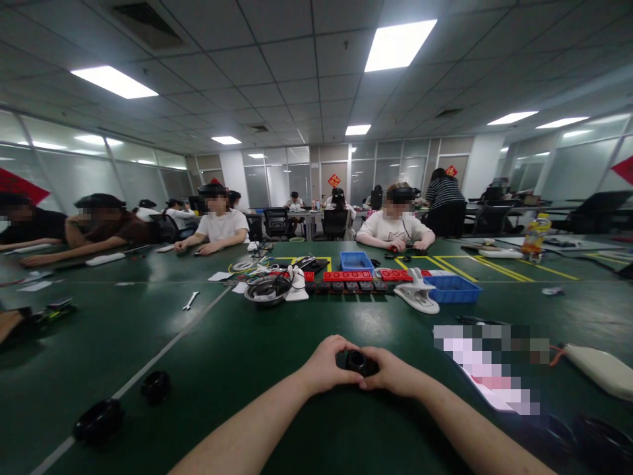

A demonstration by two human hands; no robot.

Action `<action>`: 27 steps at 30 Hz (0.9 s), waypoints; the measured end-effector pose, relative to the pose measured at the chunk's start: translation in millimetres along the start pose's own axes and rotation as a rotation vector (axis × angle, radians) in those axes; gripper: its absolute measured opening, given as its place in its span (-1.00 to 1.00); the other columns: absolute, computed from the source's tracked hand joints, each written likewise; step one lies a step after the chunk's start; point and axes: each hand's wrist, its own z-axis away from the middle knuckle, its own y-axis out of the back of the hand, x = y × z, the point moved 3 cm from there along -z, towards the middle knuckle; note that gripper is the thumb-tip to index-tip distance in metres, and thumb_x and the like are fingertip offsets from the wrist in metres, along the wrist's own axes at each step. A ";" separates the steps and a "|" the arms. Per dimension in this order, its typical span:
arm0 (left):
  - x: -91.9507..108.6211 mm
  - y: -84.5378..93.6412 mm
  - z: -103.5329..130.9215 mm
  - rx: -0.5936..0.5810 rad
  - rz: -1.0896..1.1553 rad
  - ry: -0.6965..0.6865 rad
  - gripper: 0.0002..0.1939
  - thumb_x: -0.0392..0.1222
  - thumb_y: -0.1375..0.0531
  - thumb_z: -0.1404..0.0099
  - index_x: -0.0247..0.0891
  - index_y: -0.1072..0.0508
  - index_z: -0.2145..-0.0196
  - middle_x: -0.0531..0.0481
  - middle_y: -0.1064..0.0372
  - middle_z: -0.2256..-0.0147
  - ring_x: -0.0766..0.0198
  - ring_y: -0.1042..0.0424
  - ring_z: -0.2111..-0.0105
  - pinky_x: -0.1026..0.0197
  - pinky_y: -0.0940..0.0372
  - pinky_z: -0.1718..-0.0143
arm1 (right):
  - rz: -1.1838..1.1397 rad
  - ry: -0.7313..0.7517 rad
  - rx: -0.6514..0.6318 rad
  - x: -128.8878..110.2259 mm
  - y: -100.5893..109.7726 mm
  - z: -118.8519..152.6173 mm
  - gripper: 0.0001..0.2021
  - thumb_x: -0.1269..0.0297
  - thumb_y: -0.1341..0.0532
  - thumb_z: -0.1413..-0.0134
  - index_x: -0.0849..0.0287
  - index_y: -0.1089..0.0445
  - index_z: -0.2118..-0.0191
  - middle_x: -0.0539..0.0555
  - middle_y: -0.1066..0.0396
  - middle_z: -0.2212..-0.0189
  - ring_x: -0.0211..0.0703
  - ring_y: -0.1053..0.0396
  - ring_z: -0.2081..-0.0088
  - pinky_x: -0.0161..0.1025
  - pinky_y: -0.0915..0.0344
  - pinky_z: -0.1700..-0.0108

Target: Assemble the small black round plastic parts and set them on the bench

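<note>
A small black ring-shaped part (356,361) is held upright between both hands, just above or on the green table (277,422). My left hand (330,363) curves round its left side, thumb and fingers meeting near it. From the right, my right hand (390,371) closes on the same part, its fingertips touching those of my left hand. Two more black round parts lie at the left, a smaller one (156,386) and a larger one (99,422). The underside of the held part is hidden by the fingers.
Beyond the hands are a black bowl of cables (267,290), white clamps (418,290), red and black blocks (351,287) and blue trays (452,289). A wrench (190,301) lies left. Right are a pixelated flat object (489,376) and a white pouch (601,369). People sit opposite.
</note>
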 end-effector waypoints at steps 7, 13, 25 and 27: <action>-1.4 0.0 -0.8 0.001 0.028 0.041 -0.46 -0.06 -0.29 0.19 -0.20 -0.32 0.19 0.00 -0.25 0.25 0.23 -0.24 0.26 0.24 -0.17 0.25 | 0.032 0.012 0.066 1.2 -1.4 -1.5 -0.55 0.37 -0.26 0.35 0.25 -0.27 0.17 0.03 -0.35 0.30 -0.13 -0.28 0.28 -0.27 -0.19 0.27; 5.4 3.0 -0.5 -0.023 0.001 -0.007 -0.49 -0.03 -0.28 0.18 -0.20 -0.34 0.21 0.00 -0.27 0.26 0.21 -0.23 0.22 0.22 -0.15 0.21 | 0.055 -0.014 0.074 1.8 -0.2 -1.6 -0.59 0.36 -0.26 0.35 0.25 -0.30 0.21 0.02 -0.36 0.33 -0.13 -0.28 0.30 -0.28 -0.19 0.29; 2.5 6.5 -2.5 -0.116 0.009 0.036 -0.53 -0.07 -0.25 0.10 -0.19 -0.36 0.17 0.00 -0.28 0.25 0.24 -0.26 0.27 0.25 -0.15 0.27 | 0.062 -0.013 -0.005 -0.4 3.1 0.5 -0.59 0.38 -0.25 0.32 0.23 -0.29 0.20 0.01 -0.34 0.33 -0.15 -0.27 0.30 -0.28 -0.18 0.27; 0.7 6.7 -3.6 -0.132 0.022 0.036 -0.51 -0.07 -0.26 0.11 -0.19 -0.35 0.16 0.00 -0.28 0.25 0.24 -0.26 0.28 0.26 -0.15 0.28 | 0.096 -0.021 0.015 -0.6 2.6 0.1 -0.61 0.37 -0.25 0.32 0.24 -0.29 0.21 0.01 -0.34 0.35 -0.16 -0.26 0.32 -0.28 -0.17 0.29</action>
